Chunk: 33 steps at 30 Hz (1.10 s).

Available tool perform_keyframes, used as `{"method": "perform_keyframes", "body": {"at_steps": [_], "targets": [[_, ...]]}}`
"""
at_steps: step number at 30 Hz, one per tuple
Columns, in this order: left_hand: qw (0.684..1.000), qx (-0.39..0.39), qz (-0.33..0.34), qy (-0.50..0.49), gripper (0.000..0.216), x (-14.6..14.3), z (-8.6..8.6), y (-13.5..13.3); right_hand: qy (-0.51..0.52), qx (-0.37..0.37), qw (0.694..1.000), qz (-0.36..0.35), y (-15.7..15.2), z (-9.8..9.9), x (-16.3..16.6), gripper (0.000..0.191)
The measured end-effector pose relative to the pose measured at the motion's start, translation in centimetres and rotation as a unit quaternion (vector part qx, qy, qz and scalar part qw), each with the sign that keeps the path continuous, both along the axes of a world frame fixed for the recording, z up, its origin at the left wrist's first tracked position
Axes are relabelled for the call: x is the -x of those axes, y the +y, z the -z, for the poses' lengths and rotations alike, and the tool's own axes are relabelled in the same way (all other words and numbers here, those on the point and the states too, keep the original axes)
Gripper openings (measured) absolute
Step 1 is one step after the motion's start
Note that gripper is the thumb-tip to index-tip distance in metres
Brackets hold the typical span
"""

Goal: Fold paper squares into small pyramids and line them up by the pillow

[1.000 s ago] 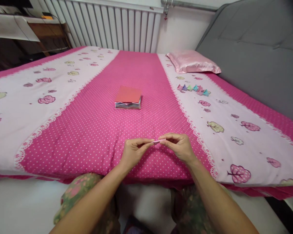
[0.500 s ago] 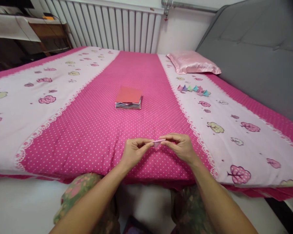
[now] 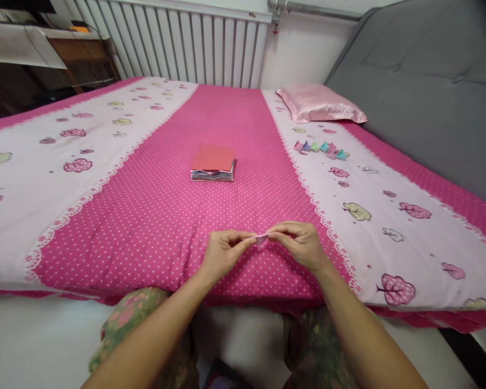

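A small folded piece of light pink paper (image 3: 261,238) is pinched between my two hands above the front part of the bed. My left hand (image 3: 225,253) grips its left end between thumb and fingers. Its right end is held the same way by my right hand (image 3: 299,243). The fingertips cover both ends, so only the middle shows, with a small pointed part hanging below. Farther back on the bed lies a stack of square paper (image 3: 213,158) with a red-orange sheet on top. To the right sits a row of several small folded paper pieces (image 3: 324,147) in pink, purple, green and blue.
The bed has a pink dotted and white patterned cover (image 3: 166,205). A shiny pink pillow (image 3: 319,104) lies at the back right by the grey headboard (image 3: 425,81). A white radiator (image 3: 186,43) stands behind the bed, a desk (image 3: 76,54) at the back left.
My fingertips have come slightly closer together on the pink paper, and less of it shows at the right end. All else stays in place.
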<state>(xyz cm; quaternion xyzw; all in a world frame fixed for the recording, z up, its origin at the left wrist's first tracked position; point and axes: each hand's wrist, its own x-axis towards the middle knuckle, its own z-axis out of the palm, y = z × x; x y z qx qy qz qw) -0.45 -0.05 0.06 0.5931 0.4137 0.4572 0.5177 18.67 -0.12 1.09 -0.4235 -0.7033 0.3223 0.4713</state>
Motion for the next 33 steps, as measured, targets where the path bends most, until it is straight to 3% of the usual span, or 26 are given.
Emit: {"method": "perform_keyframes", "body": {"at_steps": [4, 11, 15, 22, 27, 33], "targets": [[1.000, -0.013, -0.002, 0.011, 0.012, 0.0, 0.0, 0.0, -0.005, -0.008, 1.000, 0.007, 0.0, 0.1, 0.0, 0.008], [0.999, -0.023, -0.030, 0.029, 0.009, 0.1, -0.2, 0.1, 0.060, 0.054, 0.995, 0.059, 0.2, 0.6, 0.1, 0.010], [0.999, -0.035, -0.029, 0.028, 0.010, 0.2, 0.0, 0.1, 0.023, 0.028, 0.999, 0.034, 0.0, 0.1, 0.4, 0.020], [0.993, -0.096, -0.013, 0.065, 0.013, 0.2, 0.4, -0.2, -0.006, -0.038, 0.999, 0.033, -0.4, 0.2, 1.5, 0.010], [0.986, -0.130, -0.015, 0.099, 0.012, 0.2, 0.6, -0.2, -0.019, -0.036, 0.998, 0.052, -0.4, 0.8, 1.6, 0.008], [0.992, -0.097, -0.008, 0.085, 0.014, 0.0, 0.8, -0.3, -0.025, -0.023, 0.998, 0.056, -0.5, 0.8, 1.7, 0.008]]}}
